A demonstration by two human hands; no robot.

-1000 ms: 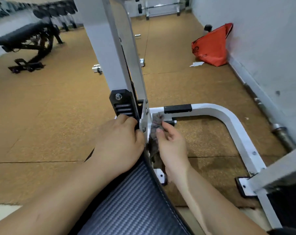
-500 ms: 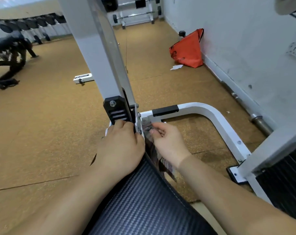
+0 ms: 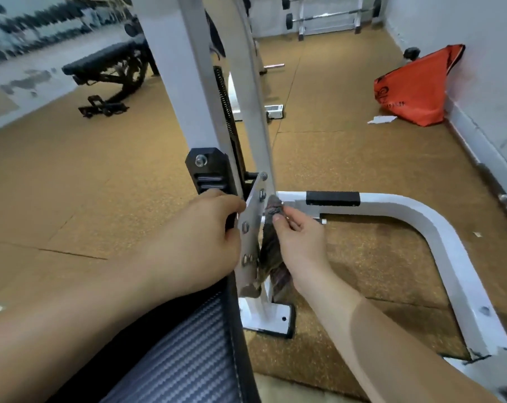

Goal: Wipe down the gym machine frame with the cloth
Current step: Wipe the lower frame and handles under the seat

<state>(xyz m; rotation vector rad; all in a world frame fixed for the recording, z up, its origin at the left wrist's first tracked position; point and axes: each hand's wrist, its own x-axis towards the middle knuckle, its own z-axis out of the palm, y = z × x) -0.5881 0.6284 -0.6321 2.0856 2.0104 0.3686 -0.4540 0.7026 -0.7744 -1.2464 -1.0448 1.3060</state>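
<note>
Spreading across most of the view, the cork-brown floor (image 3: 86, 199) carries the gym machine frame (image 3: 185, 82), its white upright slanting up out of the top edge. The frame's curved base tube (image 3: 438, 228) sweeps from the upright round to the right and back toward the camera. A dark padded seat (image 3: 188, 359) with a woven pattern fills the lower middle, under the left forearm. Far left stands a black bench (image 3: 107, 65), and an orange bag (image 3: 415, 88) leans against the right wall. The left hand (image 3: 200, 242) grips the frame low on the upright, fingers curled round the edge just below the black bracket (image 3: 210, 173). The right hand (image 3: 301, 242) pinches the cloth (image 3: 269, 254) between thumb and fingertips – the dark, bunched top of it is held against the frame where the base tube meets the upright, beside the bolted metal plate (image 3: 251, 228). The rest of the cloth hangs down along the plate toward the white foot plate (image 3: 264, 315). A short black sleeve (image 3: 332, 198) wraps the tube just right of the hand, and a scrap of paper (image 3: 381, 120) lies by the bag.
</note>
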